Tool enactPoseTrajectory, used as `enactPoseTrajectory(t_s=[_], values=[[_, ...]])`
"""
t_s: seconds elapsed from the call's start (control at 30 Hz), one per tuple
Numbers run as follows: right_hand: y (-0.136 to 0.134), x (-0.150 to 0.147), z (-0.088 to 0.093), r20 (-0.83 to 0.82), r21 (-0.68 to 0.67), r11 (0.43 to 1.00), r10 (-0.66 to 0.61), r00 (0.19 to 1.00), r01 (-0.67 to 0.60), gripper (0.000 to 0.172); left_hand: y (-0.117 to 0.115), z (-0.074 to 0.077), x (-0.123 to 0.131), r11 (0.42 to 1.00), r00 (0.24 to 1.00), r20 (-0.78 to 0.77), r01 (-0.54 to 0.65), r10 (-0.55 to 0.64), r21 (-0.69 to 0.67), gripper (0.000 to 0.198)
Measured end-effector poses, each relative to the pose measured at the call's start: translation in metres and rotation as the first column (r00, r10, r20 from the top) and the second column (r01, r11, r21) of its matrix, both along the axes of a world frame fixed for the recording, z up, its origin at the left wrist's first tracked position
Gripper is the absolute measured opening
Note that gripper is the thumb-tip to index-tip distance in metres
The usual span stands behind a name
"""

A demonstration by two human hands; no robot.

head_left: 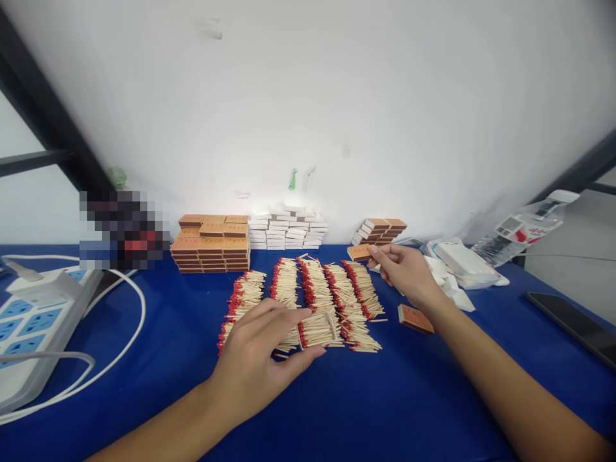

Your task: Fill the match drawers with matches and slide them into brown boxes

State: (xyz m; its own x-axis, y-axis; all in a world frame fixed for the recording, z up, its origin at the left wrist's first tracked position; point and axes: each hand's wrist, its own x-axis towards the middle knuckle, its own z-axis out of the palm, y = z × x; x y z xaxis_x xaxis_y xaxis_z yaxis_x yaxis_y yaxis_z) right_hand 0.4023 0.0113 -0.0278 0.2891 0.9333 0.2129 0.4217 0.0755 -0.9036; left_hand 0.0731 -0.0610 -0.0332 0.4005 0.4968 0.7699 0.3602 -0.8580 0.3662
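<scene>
Between the thumb and fingers of my left hand (264, 353) is a white matchbox tray (318, 330) filled with red-tipped matches. It sits over rows of loose matches (289, 282) on the blue table. My right hand (404, 269), farther back on the right, pinches an orange matchbox (359, 252) by its right end. A single orange matchbox (416, 319) lies on the table below my right wrist. Behind the hands stand a stack of orange matchboxes (212, 250), a pile of white trays (289, 231) and a smaller matchbox stack (380, 230).
A white power strip (43, 321) with cables lies at the left. To the right are white packets (462, 263), a clear plastic bottle (524, 228) and a dark phone (572, 324). A white wall (308, 115) rises behind the table (385, 404).
</scene>
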Motion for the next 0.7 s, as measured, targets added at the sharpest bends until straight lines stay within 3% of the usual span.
enactPoseTrajectory(t_s=[0.27, 0.37, 0.53, 0.7], values=[[0.046, -0.008, 0.009, 0.138, -0.088, 0.995, -0.031, 0.990, 0.044, 0.048, -0.004, 0.000, -0.002, 1.000, 0.999, -0.033, 0.022, -0.022, 0.017, 0.040], [0.057, -0.007, 0.007, 0.118, -0.080, 0.995, -0.054, 0.992, 0.064, 0.046, -0.004, -0.001, -0.002, 1.000, 0.999, -0.038, 0.017, -0.017, 0.021, 0.039], [0.039, -0.015, 0.026, 0.001, -0.035, 0.999, -0.006, 1.000, 0.006, 0.050, -0.004, -0.001, -0.002, 1.000, 0.999, -0.043, 0.019, -0.019, 0.014, 0.039], [0.004, -0.061, 0.053, -0.215, -0.022, 0.981, 0.181, 0.960, -0.190, 0.044, -0.012, 0.000, -0.001, 0.984, 0.987, -0.114, 0.127, -0.113, 0.124, 0.041]])
